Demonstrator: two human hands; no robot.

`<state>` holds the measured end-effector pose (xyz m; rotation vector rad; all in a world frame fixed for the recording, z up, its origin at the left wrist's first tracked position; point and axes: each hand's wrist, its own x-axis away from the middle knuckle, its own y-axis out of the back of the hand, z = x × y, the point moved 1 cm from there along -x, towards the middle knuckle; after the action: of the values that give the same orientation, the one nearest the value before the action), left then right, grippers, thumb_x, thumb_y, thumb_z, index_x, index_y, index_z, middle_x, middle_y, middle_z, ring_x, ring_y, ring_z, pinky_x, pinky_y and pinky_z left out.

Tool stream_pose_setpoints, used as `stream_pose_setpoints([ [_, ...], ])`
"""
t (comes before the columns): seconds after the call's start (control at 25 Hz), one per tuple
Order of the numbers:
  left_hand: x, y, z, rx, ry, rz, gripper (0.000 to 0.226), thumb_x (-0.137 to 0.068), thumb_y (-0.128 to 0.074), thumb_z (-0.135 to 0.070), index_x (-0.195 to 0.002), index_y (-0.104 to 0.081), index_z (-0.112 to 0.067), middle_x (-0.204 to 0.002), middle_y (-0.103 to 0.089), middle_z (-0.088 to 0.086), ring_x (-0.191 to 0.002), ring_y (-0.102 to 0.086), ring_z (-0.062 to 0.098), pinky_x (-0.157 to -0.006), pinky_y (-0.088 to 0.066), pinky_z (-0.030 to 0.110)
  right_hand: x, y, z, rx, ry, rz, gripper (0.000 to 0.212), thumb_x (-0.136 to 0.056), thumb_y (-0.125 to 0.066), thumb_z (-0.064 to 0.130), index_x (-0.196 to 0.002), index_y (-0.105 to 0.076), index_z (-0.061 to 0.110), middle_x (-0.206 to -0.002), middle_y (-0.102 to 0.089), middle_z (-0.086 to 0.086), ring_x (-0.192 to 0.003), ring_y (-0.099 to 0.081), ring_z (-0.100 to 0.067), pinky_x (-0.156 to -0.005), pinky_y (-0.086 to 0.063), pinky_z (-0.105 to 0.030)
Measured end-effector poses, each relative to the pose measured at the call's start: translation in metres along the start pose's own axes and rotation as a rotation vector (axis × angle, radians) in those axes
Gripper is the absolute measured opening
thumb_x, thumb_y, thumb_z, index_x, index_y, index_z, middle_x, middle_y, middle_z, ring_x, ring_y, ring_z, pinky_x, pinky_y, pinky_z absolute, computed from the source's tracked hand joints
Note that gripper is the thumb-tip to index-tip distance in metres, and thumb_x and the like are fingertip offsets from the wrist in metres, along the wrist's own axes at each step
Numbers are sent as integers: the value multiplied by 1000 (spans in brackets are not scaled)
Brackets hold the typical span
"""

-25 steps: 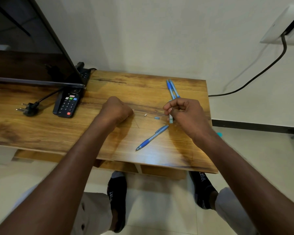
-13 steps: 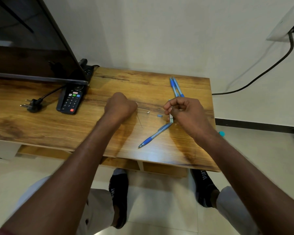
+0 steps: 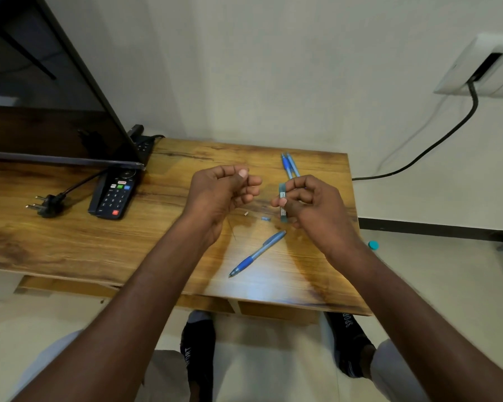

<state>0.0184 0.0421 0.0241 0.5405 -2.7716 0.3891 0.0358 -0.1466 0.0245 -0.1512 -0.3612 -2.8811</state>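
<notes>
- right hand [image 3: 311,204] is pinching a see-through blue pen barrel [image 3: 282,192] between thumb and fingers. The barrel is held roughly upright in the air, just past the back end of the blue pen [image 3: 257,253] lying flat on the table [image 3: 70,242]
- left hand [image 3: 218,195] is up off the wood too, beyond that lying pen and to its left. Fingers are curled in toward the thumb, and honestly I can't tell if there's anything tiny in there
- small blue piece [image 3: 265,218] and a little white bit [image 3: 246,213] sit on the table just past the lying pen, between the two hands
- two more blue pens [image 3: 289,166] lie side by side farther back from the lying pen, behind the right hand
- remote [image 3: 114,195] and a loose plug [image 3: 45,203] are well off to the lying pen's left
</notes>
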Motion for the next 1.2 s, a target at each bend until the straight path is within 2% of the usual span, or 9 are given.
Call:
stream_pose_setpoints([
  [0.2,2,-3,4,98,80,40,21,-95,-75,-23,-104,-76,-4,-88,-79,10,-68,-71,12,-63,-59,20,1,1,3,-51,7,-3,15,-96,-74,7,-106,-70,18,-90,-82,-2,-76,-75,-3,-57,-51,-12],
  [0.28,3,-3,5,115,133,64,25,-94,-76,-30,-104,-77,-7,-79,-71,2,-63,-63,9,-58,-54,18,2,0,3,-57,6,0,16,-96,-74,7,-106,-70,18,-90,-82,-1,-77,-75,-2,-57,-51,-11],
  [0.36,4,-4,7,122,176,74,26,-98,-71,-29,-108,-77,-6,-75,-65,0,-63,-58,8,-57,-51,18,2,0,4,-50,5,2,16,-96,-74,8,-106,-70,20,-90,-82,0,-77,-75,-2,-58,-51,-11],
  [0.56,4,-9,6,137,134,105,19,-100,-63,-1,-115,-75,0,-87,-73,8,-76,-70,13,-75,-61,21,3,1,3,-59,6,0,17,-95,-74,8,-108,-70,18,-90,-82,1,-78,-76,-3,-58,-52,-12],
  [0.72,5,-9,5,52,86,90,21,-108,-53,-10,-118,-72,-7,-105,-81,11,-97,-79,21,-80,-62,31,1,2,3,-51,9,-4,17,-95,-74,8,-109,-70,17,-90,-82,0,-80,-78,-10,-59,-52,-13],
  [0.8,5,-10,6,8,72,86,22,-111,-48,-14,-120,-68,-9,-107,-81,10,-103,-79,22,-85,-61,36,0,1,2,-42,10,-10,17,-95,-74,8,-108,-71,19,-90,-82,0,-81,-79,-12,-59,-52,-14],
  [0.96,5,-13,7,22,60,82,18,-110,-51,-16,-122,-61,-6,-107,-82,10,-104,-79,23,-91,-61,40,0,1,0,-14,25,0,21,-95,-75,10,-111,-76,23,-91,-82,4,-86,-78,-9,-65,-56,-18],
  [1.08,6,-14,8,-4,24,85,16,-108,-57,-15,-121,-61,-7,-106,-81,12,-103,-79,24,-91,-60,41,-1,1,-1,10,38,-18,23,-94,-75,10,-113,-78,25,-92,-82,6,-89,-77,-6,-77,-60,-28],
  [1.2,8,-14,9,-52,-1,113,18,-102,-66,-13,-119,-69,-6,-105,-81,14,-102,-79,27,-92,-62,42,-1,2,-4,18,47,-32,23,-93,-76,10,-110,-79,26,-91,-82,8,-88,-77,-4,-73,-55,-22],
])
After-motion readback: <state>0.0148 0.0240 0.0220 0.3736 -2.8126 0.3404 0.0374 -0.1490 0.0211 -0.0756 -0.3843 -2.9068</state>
